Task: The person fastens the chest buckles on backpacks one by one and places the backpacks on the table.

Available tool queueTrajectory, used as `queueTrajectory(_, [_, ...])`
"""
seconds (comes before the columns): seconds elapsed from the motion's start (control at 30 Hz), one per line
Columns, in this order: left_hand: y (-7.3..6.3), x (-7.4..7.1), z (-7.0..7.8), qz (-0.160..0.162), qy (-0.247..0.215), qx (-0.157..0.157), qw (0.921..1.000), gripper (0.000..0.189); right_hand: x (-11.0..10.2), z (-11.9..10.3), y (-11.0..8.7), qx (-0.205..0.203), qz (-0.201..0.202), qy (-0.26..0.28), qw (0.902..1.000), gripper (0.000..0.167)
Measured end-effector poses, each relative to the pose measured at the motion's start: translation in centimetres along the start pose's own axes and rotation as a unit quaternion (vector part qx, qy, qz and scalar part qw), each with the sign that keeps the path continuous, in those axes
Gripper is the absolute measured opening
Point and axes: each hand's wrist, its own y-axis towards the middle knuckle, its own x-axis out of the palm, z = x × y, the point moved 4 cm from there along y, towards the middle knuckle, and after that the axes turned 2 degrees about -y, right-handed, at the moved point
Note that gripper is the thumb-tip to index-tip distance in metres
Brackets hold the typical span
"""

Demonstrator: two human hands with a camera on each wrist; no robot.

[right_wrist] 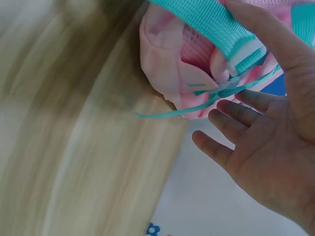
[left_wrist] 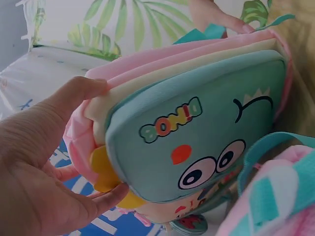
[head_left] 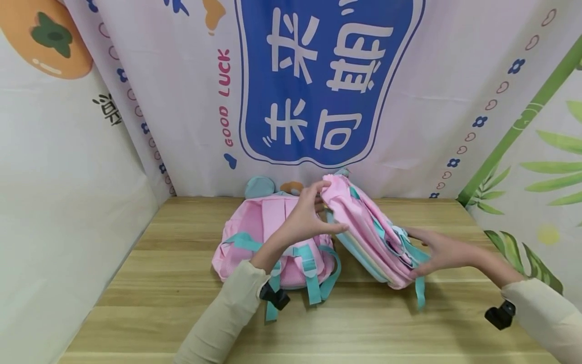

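A pink backpack (head_left: pixel 364 227) stands tilted on the table, with a teal front pocket (left_wrist: pixel 197 128) that bears a cartoon face and the word "DINO". My left hand (head_left: pixel 302 215) grips its top end, thumb and fingers spread around the edge near a yellow felt spike (left_wrist: pixel 102 169). At the lower end, my right hand (head_left: pixel 447 250) touches the strap side with fingers loosely extended; its thumb lies by a teal strap (right_wrist: pixel 211 29). To the left, a second pink backpack (head_left: pixel 268 217) lies with its teal straps facing up.
Both bags are on a wood-grain table (head_left: pixel 173 298). A printed cloth backdrop (head_left: pixel 191 101) rises behind the table, and side cloths (head_left: pixel 68 202) stand left and right. A loose teal strap end (head_left: pixel 420 293) hangs from the tilted bag.
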Motion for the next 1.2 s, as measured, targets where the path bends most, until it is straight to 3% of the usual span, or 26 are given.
queueTrajectory(0.17, [-0.1,0.8,-1.4,-0.026,0.017,-0.018,0.9994,0.106,0.1,1.2,-0.6,0.012,-0.005,0.013,0.9998,0.105])
queueTrajectory(0.4, [-0.2,2.0,-3.3,-0.036,0.084,-0.045,0.9948,0.103,-0.3,2.6,-1.5,0.031,-0.002,-0.009,0.9995,0.107])
queueTrajectory(0.8, [-0.7,4.0,-5.2,-0.071,0.121,-0.101,0.9850,0.099,-0.9,4.5,-2.5,0.079,-0.030,-0.015,0.9963,0.112])
queueTrajectory(1.2, [-1.0,5.8,-6.4,-0.094,0.173,-0.115,0.9737,0.095,-1.4,5.0,-3.2,0.088,-0.033,-0.018,0.9954,0.105])
